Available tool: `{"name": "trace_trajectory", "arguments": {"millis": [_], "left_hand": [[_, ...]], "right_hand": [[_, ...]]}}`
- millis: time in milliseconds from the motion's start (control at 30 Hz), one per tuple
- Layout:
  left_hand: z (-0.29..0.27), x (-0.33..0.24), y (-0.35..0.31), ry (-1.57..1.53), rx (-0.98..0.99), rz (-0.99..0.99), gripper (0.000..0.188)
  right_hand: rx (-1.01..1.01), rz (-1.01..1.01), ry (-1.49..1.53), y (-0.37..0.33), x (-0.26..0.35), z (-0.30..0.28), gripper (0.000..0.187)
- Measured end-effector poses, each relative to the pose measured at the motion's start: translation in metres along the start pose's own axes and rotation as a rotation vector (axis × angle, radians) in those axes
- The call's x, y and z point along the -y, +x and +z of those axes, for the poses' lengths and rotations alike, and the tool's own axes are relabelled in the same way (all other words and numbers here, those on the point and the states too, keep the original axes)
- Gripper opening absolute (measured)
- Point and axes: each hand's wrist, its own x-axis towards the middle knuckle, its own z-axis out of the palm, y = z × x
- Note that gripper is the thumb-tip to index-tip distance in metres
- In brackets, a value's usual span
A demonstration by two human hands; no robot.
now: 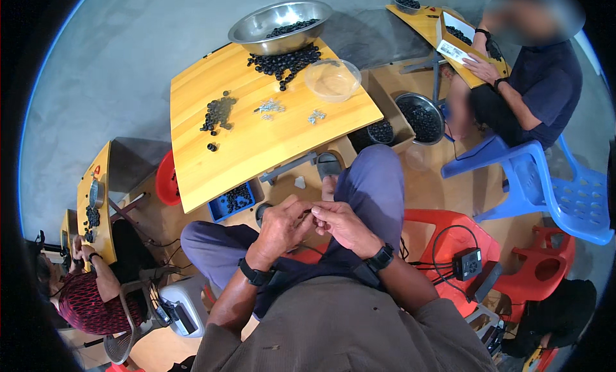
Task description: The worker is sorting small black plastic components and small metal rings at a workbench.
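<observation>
Two bare hands, left hand (280,224) and right hand (343,223), meet over the lap, short of the near edge of the yellow surface (269,144) and apart from it.

Spatial relation: a loose cluster of black pieces (220,112) lies on the left half of the surface, forward and leftward of both hands. The left hand is the nearer. The cluster runs lengthwise from the near edge toward the far edge; single pieces look small and rounded, with no clear long axis at this scale.

Hand state: fingers of both curled, thumbs and fingertips drawn together, the two sets touching or nearly so. Whether they are clamped on a piece cannot be told; the gap at the fingertips is too small and shadowed.

Also on the surface: two scatters of small silvery pieces (269,107), near its middle and toward its right side; a clear plastic tub (333,82) at the right edge; a steel bowl (253,43) at the far edge, with a heap of further black pieces against its near side.
</observation>
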Motion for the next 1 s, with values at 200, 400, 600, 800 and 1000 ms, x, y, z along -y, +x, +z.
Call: {"name": "trace_trajectory", "arguments": {"millis": [200, 400, 600, 800, 1000], "left_hand": [[0.006, 0.006, -0.003, -0.343, 0.027, -0.263, 0.021], [0.020, 0.015, -0.001, -0.259, 0.032, -0.383, 0.035], [0.036, 0.026, -0.010, -0.316, 0.051, -0.456, 0.044], [0.019, 0.000, 0.010, -0.413, 0.124, -0.505, 0.036], [0.010, -0.015, 0.013, -0.456, 0.067, -0.373, 0.030]], "right_hand": [[0.024, 0.057, 0.131, 0.005, -0.001, -0.009, 0.018], [0.002, 0.034, -0.059, 0.009, -0.022, 0.002, 0.013], [0.068, 0.034, -0.084, 0.011, -0.031, -0.001, 0.012], [0.079, -0.032, -0.235, 0.002, -0.011, 0.003, 0.015], [0.096, -0.225, -0.521, -0.016, 0.024, 0.032, 0.024]]}}
